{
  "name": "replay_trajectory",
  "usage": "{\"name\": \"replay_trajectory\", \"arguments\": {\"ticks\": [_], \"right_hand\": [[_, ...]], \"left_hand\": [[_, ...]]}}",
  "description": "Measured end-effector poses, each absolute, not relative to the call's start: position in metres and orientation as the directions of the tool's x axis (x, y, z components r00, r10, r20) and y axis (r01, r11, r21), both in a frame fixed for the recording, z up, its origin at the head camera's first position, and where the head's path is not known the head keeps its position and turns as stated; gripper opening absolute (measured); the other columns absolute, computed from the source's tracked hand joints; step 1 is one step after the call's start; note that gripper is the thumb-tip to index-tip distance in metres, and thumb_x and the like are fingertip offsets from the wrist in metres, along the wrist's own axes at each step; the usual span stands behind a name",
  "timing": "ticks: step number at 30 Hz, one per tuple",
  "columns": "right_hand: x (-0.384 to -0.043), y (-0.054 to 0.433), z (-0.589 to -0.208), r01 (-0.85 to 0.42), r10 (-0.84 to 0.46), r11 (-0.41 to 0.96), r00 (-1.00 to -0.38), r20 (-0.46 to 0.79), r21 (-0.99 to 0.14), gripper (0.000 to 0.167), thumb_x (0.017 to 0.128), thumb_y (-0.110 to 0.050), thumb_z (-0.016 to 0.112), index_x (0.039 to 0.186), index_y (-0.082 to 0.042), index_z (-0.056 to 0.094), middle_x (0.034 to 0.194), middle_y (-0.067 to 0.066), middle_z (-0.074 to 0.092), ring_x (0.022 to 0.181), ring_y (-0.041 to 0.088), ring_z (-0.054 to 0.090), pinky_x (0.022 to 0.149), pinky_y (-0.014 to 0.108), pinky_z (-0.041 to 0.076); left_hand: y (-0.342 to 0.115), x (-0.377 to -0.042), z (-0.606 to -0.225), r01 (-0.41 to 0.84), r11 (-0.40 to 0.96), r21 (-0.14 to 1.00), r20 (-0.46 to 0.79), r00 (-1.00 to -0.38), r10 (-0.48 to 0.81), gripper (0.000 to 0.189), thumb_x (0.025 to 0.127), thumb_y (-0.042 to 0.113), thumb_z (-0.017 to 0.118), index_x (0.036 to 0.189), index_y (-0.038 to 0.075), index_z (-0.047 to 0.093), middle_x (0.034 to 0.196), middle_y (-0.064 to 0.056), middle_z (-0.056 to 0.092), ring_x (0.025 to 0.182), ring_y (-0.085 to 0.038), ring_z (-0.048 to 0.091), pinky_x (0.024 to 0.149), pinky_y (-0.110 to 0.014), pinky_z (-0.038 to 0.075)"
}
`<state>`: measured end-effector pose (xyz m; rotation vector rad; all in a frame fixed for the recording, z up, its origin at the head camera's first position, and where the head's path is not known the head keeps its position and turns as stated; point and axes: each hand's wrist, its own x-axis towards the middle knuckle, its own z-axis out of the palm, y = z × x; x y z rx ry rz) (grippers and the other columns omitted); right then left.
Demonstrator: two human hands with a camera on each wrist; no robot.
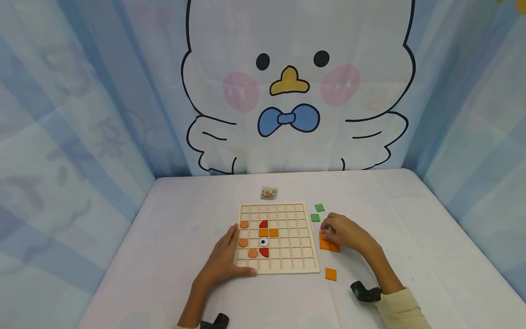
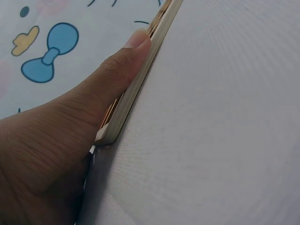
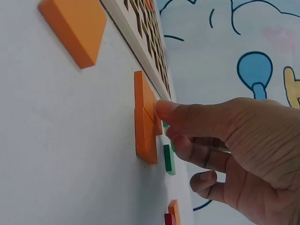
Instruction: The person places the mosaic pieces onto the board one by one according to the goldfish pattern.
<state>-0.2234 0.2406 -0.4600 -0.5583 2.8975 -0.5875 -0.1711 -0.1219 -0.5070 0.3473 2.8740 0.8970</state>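
A wooden grid board (image 1: 293,251) lies on the table. My left hand (image 1: 223,258) holds its near left corner, fingers straight along the left side. The thumb rests over the near edge, as the left wrist view also shows. On the board sit several orange round pieces (image 1: 243,242), two red quarter-round pieces (image 1: 264,252), two orange squares (image 1: 273,233) and an eye piece (image 1: 264,242). Right of the board, my right hand (image 1: 345,232) pinches an orange square tile (image 3: 149,101) with thumb and curled fingers. Another orange tile (image 3: 145,140) lies against it; the fingers partly hide this group.
A single orange tile (image 1: 330,274) lies nearer me. Two green tiles (image 1: 315,218) lie beyond the right hand. A small picture card (image 1: 269,193) is behind the board. In the right wrist view, a red piece (image 3: 168,219) lies by another orange one. Curtains surround the white table (image 1: 181,214).
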Motion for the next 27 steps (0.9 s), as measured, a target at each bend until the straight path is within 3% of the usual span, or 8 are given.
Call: {"name": "replay_trajectory", "arguments": {"ticks": [15,21,27], "right_hand": [[-0.2227,0.2482,-0.4618,-0.338,-0.401,0.836,-0.914,-0.06,-0.433,0.01,0.086,-0.01,0.074,0.095,-0.009,0.071,0.086,-0.002,0.058,0.076,0.012,0.051,0.073,0.025,0.052],[-0.2246,0.2444,-0.4633,-0.364,-0.412,0.837,-0.91,-0.034,-0.41,0.013,0.086,-0.007,0.071,0.099,-0.007,0.072,0.09,-0.002,0.06,0.078,0.012,0.052,0.074,0.026,0.053],[-0.2251,0.2408,-0.4654,-0.382,-0.419,0.844,-0.908,-0.018,-0.377,0.018,0.084,-0.012,0.076,0.101,-0.006,0.072,0.09,-0.001,0.059,0.075,0.011,0.05,0.068,0.022,0.05]], "left_hand": [[-0.1221,-0.1706,-0.5063,0.194,0.795,0.575,-0.023,-0.967,0.253,0.138,0.055,0.076,0.076,0.157,0.008,0.013,0.166,-0.008,0.008,0.149,-0.033,0.02,0.117,-0.056,0.026],[-0.122,-0.171,-0.5052,0.193,0.792,0.58,-0.027,-0.967,0.255,0.136,0.057,0.074,0.077,0.157,0.008,0.013,0.166,-0.008,0.008,0.149,-0.033,0.02,0.117,-0.056,0.025],[-0.1218,-0.1706,-0.5051,0.189,0.786,0.588,-0.03,-0.967,0.254,0.137,0.057,0.074,0.077,0.157,0.008,0.013,0.166,-0.008,0.008,0.149,-0.033,0.02,0.117,-0.057,0.026]]}}
